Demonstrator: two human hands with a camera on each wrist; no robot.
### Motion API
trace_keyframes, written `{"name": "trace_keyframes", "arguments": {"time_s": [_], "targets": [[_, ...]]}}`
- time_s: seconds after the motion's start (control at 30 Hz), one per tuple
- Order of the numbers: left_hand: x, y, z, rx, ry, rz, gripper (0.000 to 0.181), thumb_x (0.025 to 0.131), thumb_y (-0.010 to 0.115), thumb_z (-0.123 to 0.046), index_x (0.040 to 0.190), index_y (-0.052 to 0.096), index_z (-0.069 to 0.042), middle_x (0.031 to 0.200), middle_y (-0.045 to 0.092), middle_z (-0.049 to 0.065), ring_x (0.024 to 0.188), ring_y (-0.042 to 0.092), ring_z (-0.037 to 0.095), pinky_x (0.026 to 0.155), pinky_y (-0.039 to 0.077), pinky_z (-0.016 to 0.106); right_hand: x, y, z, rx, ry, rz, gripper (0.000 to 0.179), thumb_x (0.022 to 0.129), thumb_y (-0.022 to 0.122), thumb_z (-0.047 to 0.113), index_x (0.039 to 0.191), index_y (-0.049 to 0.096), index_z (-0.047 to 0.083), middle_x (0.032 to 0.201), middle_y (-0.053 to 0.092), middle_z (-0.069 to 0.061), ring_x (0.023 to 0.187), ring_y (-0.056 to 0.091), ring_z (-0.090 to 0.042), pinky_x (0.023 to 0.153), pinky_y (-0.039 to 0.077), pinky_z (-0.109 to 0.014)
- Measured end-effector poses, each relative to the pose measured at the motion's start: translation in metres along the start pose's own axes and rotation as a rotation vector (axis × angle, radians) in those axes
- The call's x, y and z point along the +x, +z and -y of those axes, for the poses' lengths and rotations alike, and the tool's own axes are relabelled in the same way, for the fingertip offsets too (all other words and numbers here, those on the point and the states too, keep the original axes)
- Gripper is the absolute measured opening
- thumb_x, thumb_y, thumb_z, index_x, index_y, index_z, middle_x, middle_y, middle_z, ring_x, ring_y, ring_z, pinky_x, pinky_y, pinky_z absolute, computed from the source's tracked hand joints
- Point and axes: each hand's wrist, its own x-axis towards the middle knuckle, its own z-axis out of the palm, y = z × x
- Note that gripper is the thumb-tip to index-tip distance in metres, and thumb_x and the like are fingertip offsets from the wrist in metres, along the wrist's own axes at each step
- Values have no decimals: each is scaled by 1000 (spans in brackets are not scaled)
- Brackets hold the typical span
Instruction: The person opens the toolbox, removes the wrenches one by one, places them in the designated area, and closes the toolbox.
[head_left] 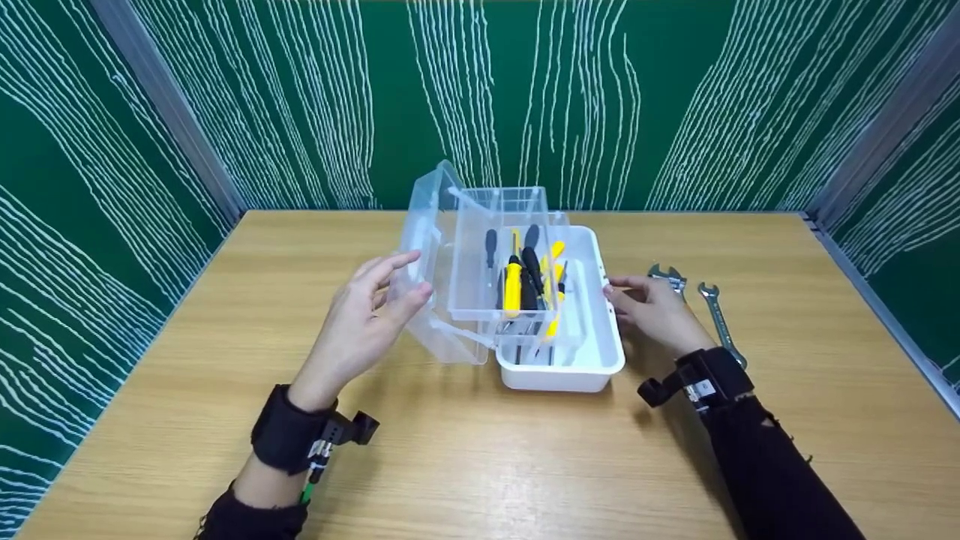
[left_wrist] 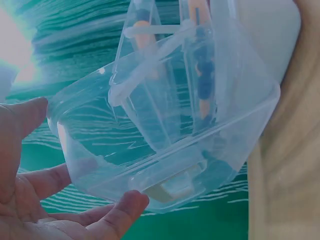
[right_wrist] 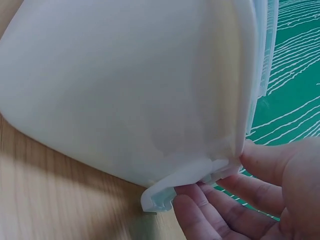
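A white plastic toolbox (head_left: 562, 381) stands on the table with its clear lid (head_left: 424, 217) swung up to the left. My left hand (head_left: 356, 319) holds the lid's edge between thumb and fingers; in the left wrist view a fingertip shows through the clear plastic. At the box's right side, my right hand (head_left: 660, 315) pinches the rim, its thumb on top and fingers by the white latch (right_wrist: 185, 180). Clear trays (head_left: 499, 199) are raised over the box's left part. Yellow-and-black screwdrivers (head_left: 513, 289) and dark-handled tools show in and through them.
An adjustable wrench (head_left: 667, 277) lies right of the box, partly behind my right hand. Next to it lies a second wrench (head_left: 721, 322), close to my right wrist. The wooden table (head_left: 465, 465) ends at a green, white-streaked backdrop (head_left: 517, 97).
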Motion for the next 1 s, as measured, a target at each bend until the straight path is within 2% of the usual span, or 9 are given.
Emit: {"name": "trace_keyframes", "arguments": {"time_s": [0.27, 0.53, 0.77, 1.0], "targets": [[2, 8, -5, 7, 72, -1, 62, 101, 76, -42, 154, 59, -15, 170, 41, 14, 154, 46, 35, 123, 46, 52, 1, -2, -2, 19, 3, 30, 62, 113, 51, 45, 164, 43, 10, 154, 56, -24, 139, 61, -37, 116, 54, -49], [6, 20, -9, 44, 166, 9, 70, 95, 84, -36, 156, 56, -15, 174, 36, 12, 157, 43, 31, 122, 48, 48, 3, -2, -5, 55, -48, 32, 65, 113, 53, 41, 162, 42, -1, 153, 57, -30, 135, 64, -36, 106, 60, -33], [15, 31, -6, 66, 252, 37, 70, 94, 84, -31, 158, 54, -22, 177, 31, 6, 158, 41, 30, 122, 48, 52, 3, -3, -4, 36, -5, 43, 66, 113, 52, 46, 164, 42, 4, 156, 54, -27, 139, 62, -38, 112, 57, -41], [23, 41, -4, 63, 250, 77, 76, 94, 82, -37, 161, 47, -31, 180, 23, -5, 161, 35, 28, 120, 47, 56, 1, -3, -3, 22, 14, 62, 63, 114, 50, 43, 166, 39, 8, 160, 50, -24, 144, 57, -39, 117, 53, -48]]}}
